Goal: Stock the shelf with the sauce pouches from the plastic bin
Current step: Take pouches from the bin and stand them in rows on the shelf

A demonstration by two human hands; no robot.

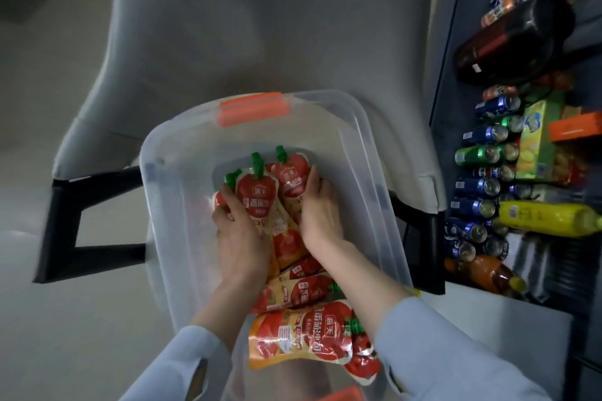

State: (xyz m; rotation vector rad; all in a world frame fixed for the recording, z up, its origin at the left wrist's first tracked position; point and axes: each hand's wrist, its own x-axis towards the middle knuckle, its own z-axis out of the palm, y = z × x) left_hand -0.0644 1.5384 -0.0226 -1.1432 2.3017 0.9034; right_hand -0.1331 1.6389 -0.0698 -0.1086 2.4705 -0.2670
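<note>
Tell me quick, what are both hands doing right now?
Left hand: gripping the bunch of sauce pouches.
Right hand: gripping the same bunch.

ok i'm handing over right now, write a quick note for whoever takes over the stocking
Left hand: grips the left side of a bunch of pouches standing in the bin.
Right hand: clasps the right side of the same bunch.
The bin sits on a grey chair; the shelf is to the right, holding cans and bottles.
Done: nothing visible yet; no pouch shows on the shelf, and the bunch is not yet out of the bin.
Left: lift the bunch across to the shelf, then fetch the loose pouches lying at the bin's near end.
</note>
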